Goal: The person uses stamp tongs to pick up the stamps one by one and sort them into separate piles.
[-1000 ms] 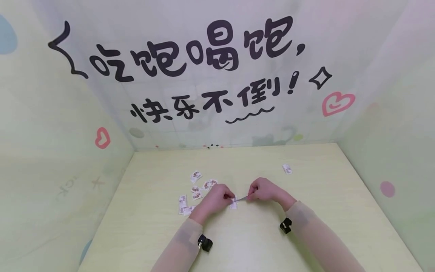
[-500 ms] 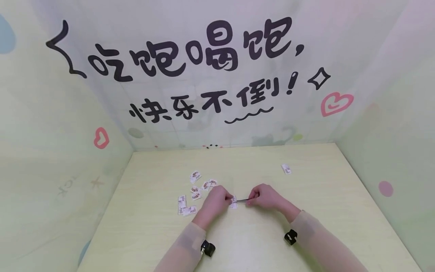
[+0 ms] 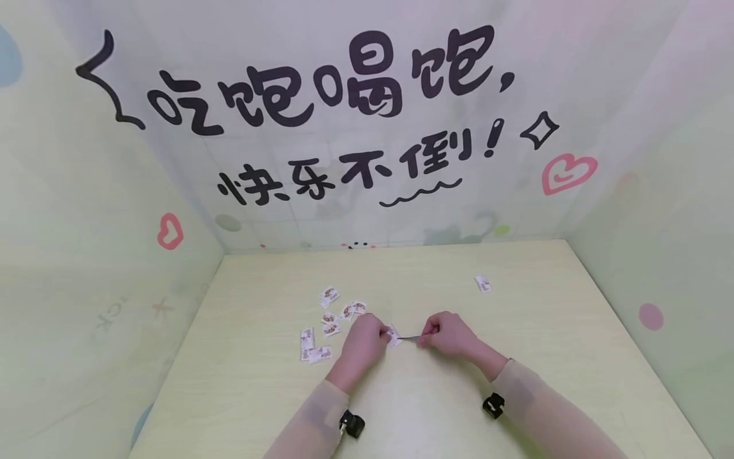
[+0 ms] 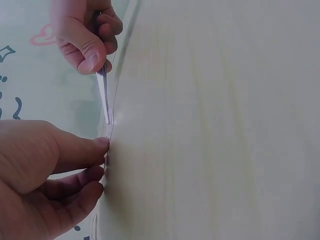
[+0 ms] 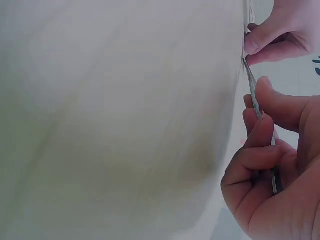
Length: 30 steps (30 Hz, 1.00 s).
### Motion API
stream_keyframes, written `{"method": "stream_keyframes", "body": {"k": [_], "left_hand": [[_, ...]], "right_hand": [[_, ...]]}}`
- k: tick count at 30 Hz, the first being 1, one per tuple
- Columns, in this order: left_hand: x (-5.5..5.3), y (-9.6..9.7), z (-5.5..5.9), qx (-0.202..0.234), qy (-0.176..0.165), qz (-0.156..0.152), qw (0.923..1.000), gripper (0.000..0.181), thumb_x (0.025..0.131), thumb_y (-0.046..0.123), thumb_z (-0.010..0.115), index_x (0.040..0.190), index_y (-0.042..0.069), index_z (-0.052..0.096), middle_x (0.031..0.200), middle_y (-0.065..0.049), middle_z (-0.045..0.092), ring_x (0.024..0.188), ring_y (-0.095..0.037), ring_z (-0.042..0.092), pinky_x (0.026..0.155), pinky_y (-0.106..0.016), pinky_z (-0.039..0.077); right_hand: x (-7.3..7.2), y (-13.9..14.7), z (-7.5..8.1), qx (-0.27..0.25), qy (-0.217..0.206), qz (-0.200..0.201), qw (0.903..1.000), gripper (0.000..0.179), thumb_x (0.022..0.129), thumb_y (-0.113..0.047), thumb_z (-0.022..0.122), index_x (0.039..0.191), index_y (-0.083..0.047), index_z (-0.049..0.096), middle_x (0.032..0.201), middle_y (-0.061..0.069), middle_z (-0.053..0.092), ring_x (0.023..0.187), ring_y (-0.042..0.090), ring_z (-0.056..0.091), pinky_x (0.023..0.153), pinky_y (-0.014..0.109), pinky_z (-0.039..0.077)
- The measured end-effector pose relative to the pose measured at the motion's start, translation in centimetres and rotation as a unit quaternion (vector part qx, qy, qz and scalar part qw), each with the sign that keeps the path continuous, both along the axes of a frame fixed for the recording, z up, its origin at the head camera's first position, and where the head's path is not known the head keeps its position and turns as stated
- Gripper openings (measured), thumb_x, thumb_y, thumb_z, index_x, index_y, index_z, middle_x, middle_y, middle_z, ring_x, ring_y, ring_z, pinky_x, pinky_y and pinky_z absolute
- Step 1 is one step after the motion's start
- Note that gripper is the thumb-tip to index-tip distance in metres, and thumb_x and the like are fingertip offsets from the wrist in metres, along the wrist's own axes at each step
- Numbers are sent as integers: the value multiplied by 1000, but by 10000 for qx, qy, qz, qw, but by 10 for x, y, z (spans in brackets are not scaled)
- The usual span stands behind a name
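From my head view, the left hand (image 3: 364, 341) pinches the near edge of a small printed card (image 3: 394, 336) between thumb and fingertips, brought close together at the table (image 3: 413, 414). The right hand (image 3: 450, 335) has thumb and fingers curled round slim metal tweezers (image 4: 103, 97). I see their long axis run roughly sideways, tapered tips toward the left fingertips and touching or just above the card, which lies slightly askew between both hands.

Left of the left fingers lie loose cards (image 3: 331, 329), flat and paper-like, and overlapping rectangular cards (image 3: 320, 354). Another single card (image 3: 483, 284) sits beyond the right fingers, off to their right. The left hand hides part of the pinched card from me. The table is pale, with faint wood grain.
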State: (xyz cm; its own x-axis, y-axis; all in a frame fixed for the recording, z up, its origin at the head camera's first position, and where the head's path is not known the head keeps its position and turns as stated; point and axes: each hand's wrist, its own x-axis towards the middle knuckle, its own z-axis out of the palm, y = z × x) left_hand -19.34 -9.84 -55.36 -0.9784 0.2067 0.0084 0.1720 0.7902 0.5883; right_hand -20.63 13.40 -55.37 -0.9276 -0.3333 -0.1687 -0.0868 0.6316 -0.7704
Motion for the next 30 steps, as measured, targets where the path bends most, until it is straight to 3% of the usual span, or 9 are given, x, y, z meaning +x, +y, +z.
{"method": "stream_keyframes", "body": {"k": [5,8,12,16,19,30], "left_hand": [[-4,-9,3,25,585,-422,9974,13,91,6,82,104,4,83,101,-7,76,95,-24,69,88,-41,59],[-9,-13,8,-9,1002,-800,9918,15,93,7,82,108,7,82,102,-3,73,96,-21,67,88,-39,57],[-15,-17,11,-144,1221,-1455,9817,15,93,9,84,107,11,83,106,0,75,102,-19,68,93,-37,57],[-21,-19,10,-297,1092,-2176,9695,12,92,9,84,103,13,84,103,2,75,102,-16,67,95,-33,56],[-25,-19,7,-432,928,-2500,9628,11,93,9,84,103,13,84,101,4,74,98,-13,67,93,-30,56],[-31,-20,4,-327,255,-2698,9620,12,94,11,83,106,9,84,101,2,73,94,-10,67,90,-26,56]], "right_hand": [[-13,9,6,27,392,476,9981,16,91,-15,84,80,-18,73,72,-6,64,70,15,55,68,32,45],[-28,18,9,8,609,960,9935,17,92,-13,84,80,-20,74,71,-8,64,70,13,54,68,30,45],[-49,26,10,71,721,1695,9829,19,93,-9,84,81,-21,75,73,-10,64,70,10,53,68,27,45],[-64,25,11,246,638,2253,9719,21,92,-7,85,80,-21,73,72,-11,61,68,7,52,68,26,44],[-71,21,13,415,580,2475,9663,23,91,-7,85,78,-22,72,70,-11,59,67,6,50,67,25,43],[-75,15,15,528,351,2429,9680,20,92,-8,83,81,-21,73,70,-9,58,67,7,50,68,27,44]]}}
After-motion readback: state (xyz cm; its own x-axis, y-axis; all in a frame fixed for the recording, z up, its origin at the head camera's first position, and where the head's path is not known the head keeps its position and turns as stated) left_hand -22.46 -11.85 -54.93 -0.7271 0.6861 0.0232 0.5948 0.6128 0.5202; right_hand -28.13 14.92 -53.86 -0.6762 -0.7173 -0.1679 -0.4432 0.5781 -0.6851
